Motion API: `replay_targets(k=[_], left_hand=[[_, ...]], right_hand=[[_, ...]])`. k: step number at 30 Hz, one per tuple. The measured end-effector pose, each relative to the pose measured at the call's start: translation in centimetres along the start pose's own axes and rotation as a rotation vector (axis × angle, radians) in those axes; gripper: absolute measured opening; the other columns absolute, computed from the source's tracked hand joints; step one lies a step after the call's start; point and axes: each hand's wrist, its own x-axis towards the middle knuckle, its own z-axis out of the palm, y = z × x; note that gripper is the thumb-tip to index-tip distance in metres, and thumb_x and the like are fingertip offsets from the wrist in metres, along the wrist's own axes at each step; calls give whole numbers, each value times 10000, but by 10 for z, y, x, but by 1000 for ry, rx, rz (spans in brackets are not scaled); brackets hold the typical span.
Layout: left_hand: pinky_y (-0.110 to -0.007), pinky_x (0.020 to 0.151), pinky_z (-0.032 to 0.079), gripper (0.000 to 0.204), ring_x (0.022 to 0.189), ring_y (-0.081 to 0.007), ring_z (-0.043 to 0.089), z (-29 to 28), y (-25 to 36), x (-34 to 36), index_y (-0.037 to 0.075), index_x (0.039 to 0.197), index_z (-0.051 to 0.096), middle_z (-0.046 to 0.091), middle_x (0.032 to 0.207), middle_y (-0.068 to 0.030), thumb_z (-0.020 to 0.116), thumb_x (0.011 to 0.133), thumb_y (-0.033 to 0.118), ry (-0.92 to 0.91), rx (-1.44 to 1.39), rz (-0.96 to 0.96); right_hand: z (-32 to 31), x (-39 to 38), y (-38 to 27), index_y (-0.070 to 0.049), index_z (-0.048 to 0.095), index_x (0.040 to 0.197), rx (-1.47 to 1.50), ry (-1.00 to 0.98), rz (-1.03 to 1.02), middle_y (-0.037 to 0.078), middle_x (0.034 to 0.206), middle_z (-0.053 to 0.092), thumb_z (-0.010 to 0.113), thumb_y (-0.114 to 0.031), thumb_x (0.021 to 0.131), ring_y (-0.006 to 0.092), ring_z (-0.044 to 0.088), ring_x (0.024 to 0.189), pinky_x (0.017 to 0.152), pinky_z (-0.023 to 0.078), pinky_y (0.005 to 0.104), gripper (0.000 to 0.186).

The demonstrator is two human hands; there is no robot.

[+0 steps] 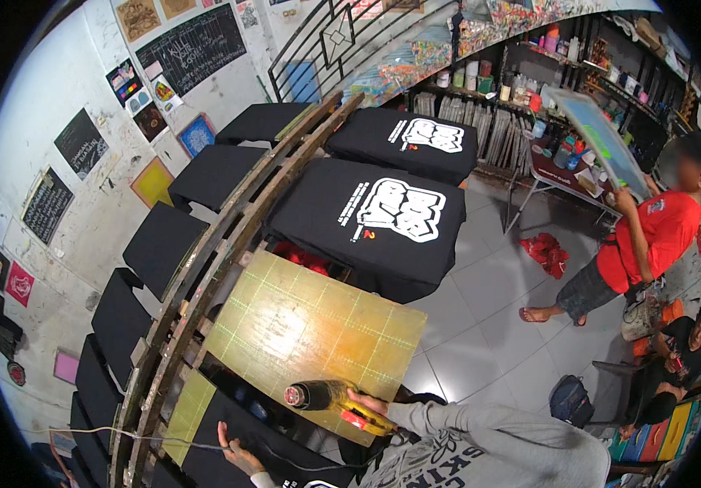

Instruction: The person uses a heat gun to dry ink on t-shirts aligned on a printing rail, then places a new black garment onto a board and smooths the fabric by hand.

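Note:
My right hand (371, 404) is closed around the handle of a yellow and black heat gun (316, 396). Its round nozzle points left, over the near edge of a yellowish printing board (318, 317) marked with a green grid. My left hand (239, 452) is held lower left with its fingers apart, above a black T-shirt (220, 423) spread on another board. A thin cord (175, 442) runs past the left fingers; whether they touch it I cannot tell. Beyond the bare board lies a black shirt (375, 220) with a white print.
Wooden rails (228, 220) curve between two rows of shirt-covered boards. At right, a person in red (651, 236) holds a framed screen (598, 138) by a small table (562, 175). Another person (688, 350) sits lower right, near a dark backpack (570, 401). Red cloth (544, 254) lies on the floor.

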Motion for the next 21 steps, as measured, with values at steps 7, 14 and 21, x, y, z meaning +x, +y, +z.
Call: replay_targets(k=[7,14,21], left_hand=[[-491,1203,10,738,1513,-375,98,43,-91,1,179,1542,356,205,1641,-118,94,1003,611,-73,404,-78],[-478,1210,38,625,1511,-353,144,49,-131,2,266,1531,380,212,1641,-104,121,1031,539,-47,695,-65],[-499,1212,87,501,1505,-370,151,49,-91,1,286,1525,382,211,1639,-103,198,1068,376,-136,800,-171]], right_hand=[[13,-32,50,-33,602,1150,41,67,-52,28,584,582,420,-634,983,91,449,343,339,386,226,650],[28,-132,38,-42,532,942,251,99,-47,68,576,525,463,-620,970,137,480,394,358,381,235,583],[79,-227,46,-30,532,953,190,4,-393,115,627,569,493,-523,987,199,529,485,481,441,322,495]])
